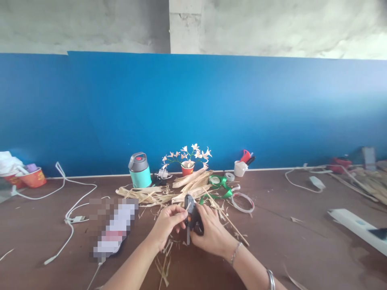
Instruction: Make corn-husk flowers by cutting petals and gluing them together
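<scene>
1. Left hand (165, 223), at 7 o'clock from the middle of the view: bare, with slim fingers; nails were too small to read.
2. Left forearm (133, 264), farther out at 7 o'clock: bare as far as the lower edge of view.
3. Right hand (213, 233), between 5 and 6 o'clock: fingers and back both bare.
4. Bracelet (236, 253), at 5 o'clock, on the right wrist: thin, silver-coloured, with a broken, chain-like glint; detail was too fine to make out.
5. Bangle (271, 278), at 4 o'clock from the bracelet: silver-coloured, broader, smooth and shiny, a plain curved band.
6. Right forearm (255, 266): bare skin showed between the two ornaments.
</scene>
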Demonstrator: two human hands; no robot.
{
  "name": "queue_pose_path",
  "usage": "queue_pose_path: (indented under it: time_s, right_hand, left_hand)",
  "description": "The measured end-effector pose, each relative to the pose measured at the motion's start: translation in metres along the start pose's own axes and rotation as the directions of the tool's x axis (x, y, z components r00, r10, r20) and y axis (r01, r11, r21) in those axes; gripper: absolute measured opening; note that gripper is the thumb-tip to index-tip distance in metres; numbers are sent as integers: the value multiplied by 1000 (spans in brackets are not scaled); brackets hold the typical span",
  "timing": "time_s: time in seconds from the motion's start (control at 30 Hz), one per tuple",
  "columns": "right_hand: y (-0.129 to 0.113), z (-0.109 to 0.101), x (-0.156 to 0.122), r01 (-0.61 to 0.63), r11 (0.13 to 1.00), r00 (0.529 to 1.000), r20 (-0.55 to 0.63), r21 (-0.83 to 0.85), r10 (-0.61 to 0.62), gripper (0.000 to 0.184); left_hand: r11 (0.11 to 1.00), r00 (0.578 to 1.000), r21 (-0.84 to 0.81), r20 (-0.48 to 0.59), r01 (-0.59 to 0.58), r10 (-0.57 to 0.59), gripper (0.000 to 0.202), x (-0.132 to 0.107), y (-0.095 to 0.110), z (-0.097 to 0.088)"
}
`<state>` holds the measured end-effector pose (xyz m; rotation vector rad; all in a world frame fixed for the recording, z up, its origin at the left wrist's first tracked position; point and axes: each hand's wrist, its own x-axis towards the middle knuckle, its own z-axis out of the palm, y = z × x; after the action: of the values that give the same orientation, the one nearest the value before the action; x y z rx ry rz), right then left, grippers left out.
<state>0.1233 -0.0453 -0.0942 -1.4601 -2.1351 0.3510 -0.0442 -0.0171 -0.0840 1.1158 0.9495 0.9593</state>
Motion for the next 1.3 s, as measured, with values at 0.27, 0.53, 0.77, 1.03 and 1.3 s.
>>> queue_pose_path:
  time_s: [0.27,0.53,0.77,1.03,1.3]
  right_hand:
    - [1,5,-1,-137,988,979,143,-77,147,135]
    - [-1,6,-1,-116,987,989,76,-116,125,120]
    - [0,4,-1,-117,988,989,84,-97,125,116]
    - [-3,-1,0,-85,994,992,92,-72,92,109]
    - [-4,0,-2,-73,997,983,168,-25,76,129]
  left_hand:
    - [998,1000,-60,-16,14,-15,23,-3,2,2]
    - [996,1000,-94,2,9,-9,23,-3,2,2]
    - [996,1000,-87,-4,6,-6,23,-1,4,-1]
    - [997,989,-75,-146,-34,22,23,4,2,-8]
    - [994,974,-98,-223,-48,25,24,10,-3,-11]
